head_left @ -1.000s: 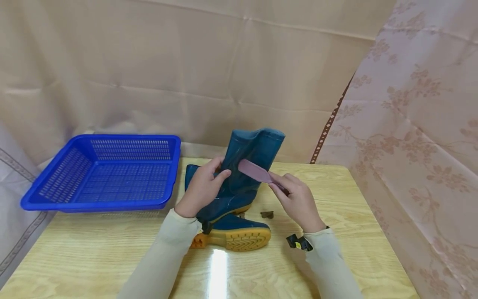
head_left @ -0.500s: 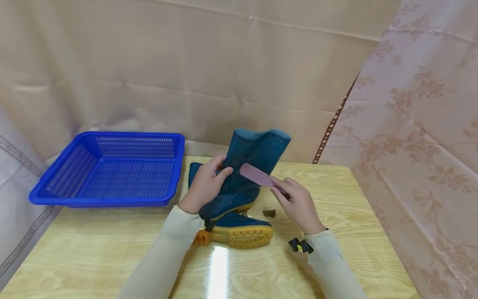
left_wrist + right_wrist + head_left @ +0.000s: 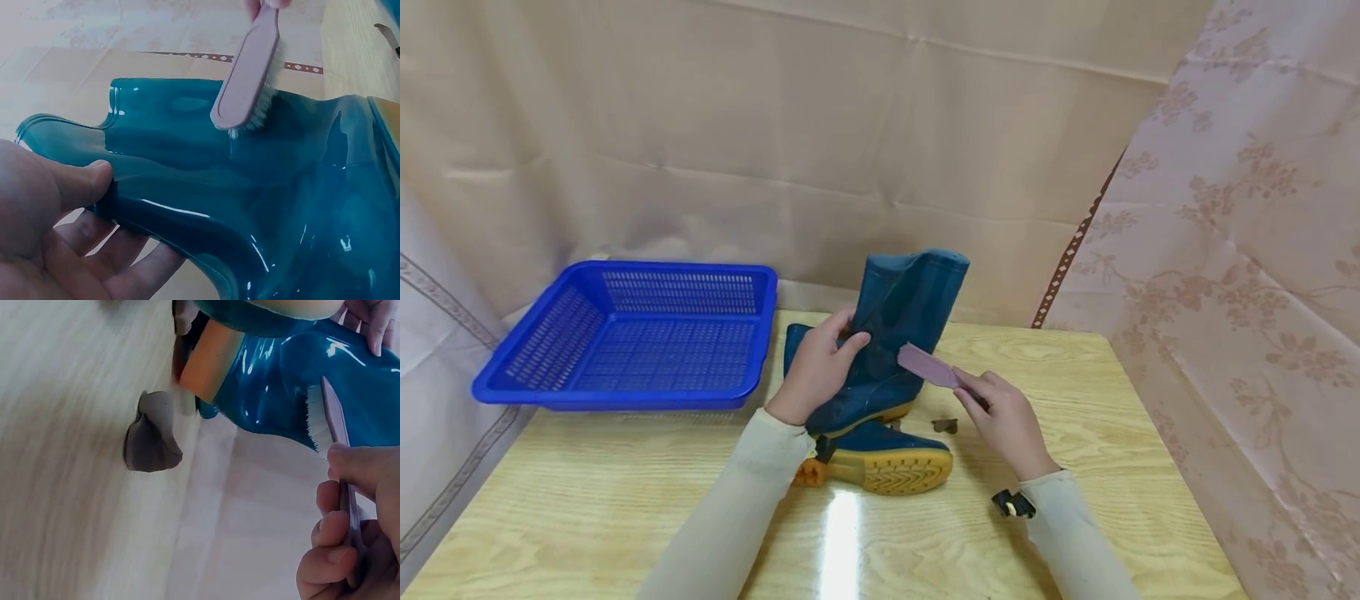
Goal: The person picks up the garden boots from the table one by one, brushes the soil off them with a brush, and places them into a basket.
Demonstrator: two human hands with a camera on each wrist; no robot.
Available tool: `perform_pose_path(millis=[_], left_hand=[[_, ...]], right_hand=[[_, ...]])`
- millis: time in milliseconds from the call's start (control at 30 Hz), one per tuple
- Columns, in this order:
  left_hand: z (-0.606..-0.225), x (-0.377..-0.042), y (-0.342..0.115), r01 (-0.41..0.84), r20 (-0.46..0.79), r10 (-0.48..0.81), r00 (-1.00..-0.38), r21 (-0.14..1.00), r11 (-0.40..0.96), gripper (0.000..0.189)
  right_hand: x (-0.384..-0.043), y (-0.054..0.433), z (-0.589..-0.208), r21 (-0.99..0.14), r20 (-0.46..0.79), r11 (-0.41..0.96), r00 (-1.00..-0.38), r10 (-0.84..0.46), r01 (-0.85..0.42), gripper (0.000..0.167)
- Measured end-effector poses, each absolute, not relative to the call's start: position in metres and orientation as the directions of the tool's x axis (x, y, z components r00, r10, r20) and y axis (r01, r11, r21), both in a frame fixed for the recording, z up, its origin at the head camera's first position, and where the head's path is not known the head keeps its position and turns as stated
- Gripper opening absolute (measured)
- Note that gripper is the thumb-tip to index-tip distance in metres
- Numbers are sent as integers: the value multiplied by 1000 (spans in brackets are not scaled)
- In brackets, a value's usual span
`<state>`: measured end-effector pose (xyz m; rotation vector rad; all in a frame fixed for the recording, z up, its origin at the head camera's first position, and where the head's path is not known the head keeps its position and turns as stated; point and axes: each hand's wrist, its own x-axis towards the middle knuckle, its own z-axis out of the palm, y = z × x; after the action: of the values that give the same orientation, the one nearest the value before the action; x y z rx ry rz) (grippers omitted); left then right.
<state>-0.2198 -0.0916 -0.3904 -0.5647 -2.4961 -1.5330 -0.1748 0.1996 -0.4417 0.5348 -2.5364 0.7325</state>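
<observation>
My left hand (image 3: 818, 367) grips the shaft of a glossy teal rain boot (image 3: 906, 304), thumb on the near side and fingers behind it. The boot is held upright with a slight tilt. A pinkish-purple scrub brush (image 3: 928, 366) is in my right hand (image 3: 1006, 423), gripped by its handle. In the left wrist view the white bristles of the brush (image 3: 247, 81) touch the boot's shaft. A second rain boot (image 3: 880, 467) lies on its side below, its yellow patterned sole facing me.
A blue plastic basket (image 3: 625, 400) stands at the table's left. On the wooden table (image 3: 1060, 392), right of the boots, lies a small brown lump (image 3: 945, 426), perhaps clay or mud. Beige cloth (image 3: 820, 150) hangs behind and a floral cloth (image 3: 1255, 317) at the right.
The brush has moved a little down and to the right on the boot and turned more edge-on. The boot's top has swung slightly left. My left hand keeps its grip.
</observation>
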Motion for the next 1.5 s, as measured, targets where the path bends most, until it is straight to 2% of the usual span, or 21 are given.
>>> perform_pose_path(millis=[200,500,633,733,867,1033,1267,1500], left_hand=[[-390,-218,-95,384,313,235,-920,836,392,17],[-389,-215,-98,331,236,280,-931,869,367,35],[-392,-216,-97,327,227,289,-930,869,370,37],[-394,-216,-96,332,224,302,-927,863,380,37],[-394,-214,-96,325,203,318,-926,858,397,39],[-392,-214,-97,328,181,336,-924,828,456,38],[-388,-214,-92,373,265,277,-924,787,491,18],[-379,-209,-87,394,350,181,-919,792,466,22]], right_hand=[[-166,206,-439,-418,542,763,-810,-226,-493,32],[-145,218,-430,-529,545,753,-837,-52,-391,25],[-135,227,-435,-514,544,779,-838,-27,-359,20],[-127,233,-440,-514,499,799,-866,-16,-311,16],[-120,237,-444,-500,418,830,-908,-19,-248,19],[-119,237,-447,-458,388,859,-921,-36,-227,21],[-117,237,-449,-454,364,868,-931,-25,-201,19],[-115,241,-445,-464,343,868,-939,-6,-175,19]])
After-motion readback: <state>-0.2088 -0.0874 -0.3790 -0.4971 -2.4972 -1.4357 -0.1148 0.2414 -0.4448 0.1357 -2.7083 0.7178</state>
